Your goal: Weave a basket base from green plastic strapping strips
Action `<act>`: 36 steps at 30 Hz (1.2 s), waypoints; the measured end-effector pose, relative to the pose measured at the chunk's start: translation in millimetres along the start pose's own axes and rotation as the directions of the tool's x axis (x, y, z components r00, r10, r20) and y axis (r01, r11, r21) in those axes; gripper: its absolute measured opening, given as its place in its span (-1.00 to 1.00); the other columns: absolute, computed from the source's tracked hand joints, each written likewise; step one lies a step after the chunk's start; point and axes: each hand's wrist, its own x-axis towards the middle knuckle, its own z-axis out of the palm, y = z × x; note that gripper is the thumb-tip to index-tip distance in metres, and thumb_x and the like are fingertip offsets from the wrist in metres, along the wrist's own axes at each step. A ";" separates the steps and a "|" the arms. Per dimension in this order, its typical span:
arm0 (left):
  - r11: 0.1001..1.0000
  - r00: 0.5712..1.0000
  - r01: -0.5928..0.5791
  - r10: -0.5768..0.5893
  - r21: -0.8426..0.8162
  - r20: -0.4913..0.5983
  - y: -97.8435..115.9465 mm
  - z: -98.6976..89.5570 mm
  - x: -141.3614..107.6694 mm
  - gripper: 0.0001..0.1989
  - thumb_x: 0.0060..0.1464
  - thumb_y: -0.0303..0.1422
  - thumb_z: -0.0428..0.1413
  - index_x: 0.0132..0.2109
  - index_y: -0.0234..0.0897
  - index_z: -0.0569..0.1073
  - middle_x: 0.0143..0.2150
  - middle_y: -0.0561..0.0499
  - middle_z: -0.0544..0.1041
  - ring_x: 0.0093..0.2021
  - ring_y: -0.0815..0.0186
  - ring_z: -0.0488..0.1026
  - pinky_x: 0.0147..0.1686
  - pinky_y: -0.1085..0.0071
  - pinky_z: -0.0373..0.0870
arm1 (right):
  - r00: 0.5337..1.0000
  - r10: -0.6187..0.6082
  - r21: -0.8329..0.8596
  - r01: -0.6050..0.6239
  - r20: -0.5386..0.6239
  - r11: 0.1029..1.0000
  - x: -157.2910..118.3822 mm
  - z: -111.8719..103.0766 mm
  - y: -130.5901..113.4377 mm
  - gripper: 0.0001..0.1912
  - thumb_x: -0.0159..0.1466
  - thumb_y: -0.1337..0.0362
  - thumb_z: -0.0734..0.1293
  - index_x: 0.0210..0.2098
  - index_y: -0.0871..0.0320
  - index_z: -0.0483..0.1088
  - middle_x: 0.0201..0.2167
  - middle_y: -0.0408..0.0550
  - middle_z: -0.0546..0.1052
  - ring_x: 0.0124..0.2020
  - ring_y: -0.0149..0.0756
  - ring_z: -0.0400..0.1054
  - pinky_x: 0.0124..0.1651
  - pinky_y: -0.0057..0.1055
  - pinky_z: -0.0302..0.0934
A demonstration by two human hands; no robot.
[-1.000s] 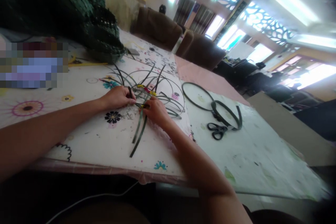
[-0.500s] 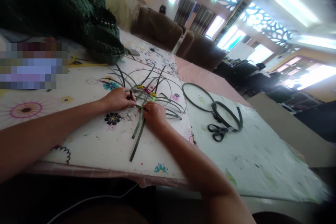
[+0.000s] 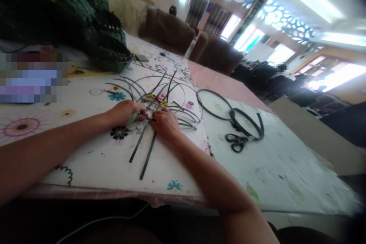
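Dark green weaving strips [image 3: 148,154] spread out in several directions on the tablecloth, crossing at a centre between my hands. Yellow and red bits [image 3: 156,100] show among the strips just beyond my fingers. My left hand [image 3: 128,112] is closed, its fingers pinching a green strip whose blade hangs beside the knuckles. My right hand [image 3: 166,122] rests on the crossing, its fingers pressed together on the strips near the centre. The fingertips of both hands almost meet, and the exact spot under them is hidden.
Black-handled scissors [image 3: 237,142] lie to the right, touching a coiled green strip [image 3: 247,124]. Behind it is a larger strip loop [image 3: 214,105]. Dark green woven baskets [image 3: 105,45] are piled at the back left. Brown chairs [image 3: 168,30] stand beyond the table.
My left hand has shifted slightly left and down, and the strip in it now hangs by its knuckles. One strip's near end has swung left. My right hand stays at the crossing.
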 end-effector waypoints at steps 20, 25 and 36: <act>0.970 0.996 -0.072 0.082 0.231 -0.032 8.3 3.9 1.0 -0.82 0.19 -0.28 0.15 -0.28 -0.26 0.59 -0.22 -0.08 0.58 -0.24 0.19 0.50 -0.25 0.35 0.29 | 0.991 -0.135 0.043 0.135 0.015 0.990 -2.4 -3.0 9.3 -0.89 0.40 0.27 0.37 -0.23 0.16 0.53 -0.16 0.00 0.48 -0.09 -0.23 0.32 -0.06 -0.38 0.18; 0.972 0.998 -0.055 0.061 0.226 -0.019 12.4 1.5 0.9 -0.79 0.19 -0.26 0.12 -0.25 -0.26 0.60 -0.20 -0.10 0.59 -0.20 0.15 0.53 -0.21 0.34 0.34 | 0.984 -0.147 -0.210 0.167 0.105 0.963 -3.7 -10.6 -10.3 -0.76 0.47 0.40 0.23 -0.09 0.21 0.56 -0.19 0.07 0.56 -0.06 -0.13 0.36 -0.06 -0.26 0.20; 0.997 0.994 -0.049 0.044 -0.051 -0.105 -5.3 -0.1 3.8 -0.71 0.12 -0.10 0.18 -0.27 -0.23 0.62 -0.23 -0.03 0.64 -0.19 0.18 0.56 -0.17 0.35 0.41 | 0.960 -0.226 -0.275 0.265 0.165 0.924 5.3 -13.2 -10.9 -0.72 0.44 0.47 0.20 -0.10 0.29 0.56 -0.20 0.14 0.58 -0.09 -0.11 0.37 -0.06 -0.23 0.17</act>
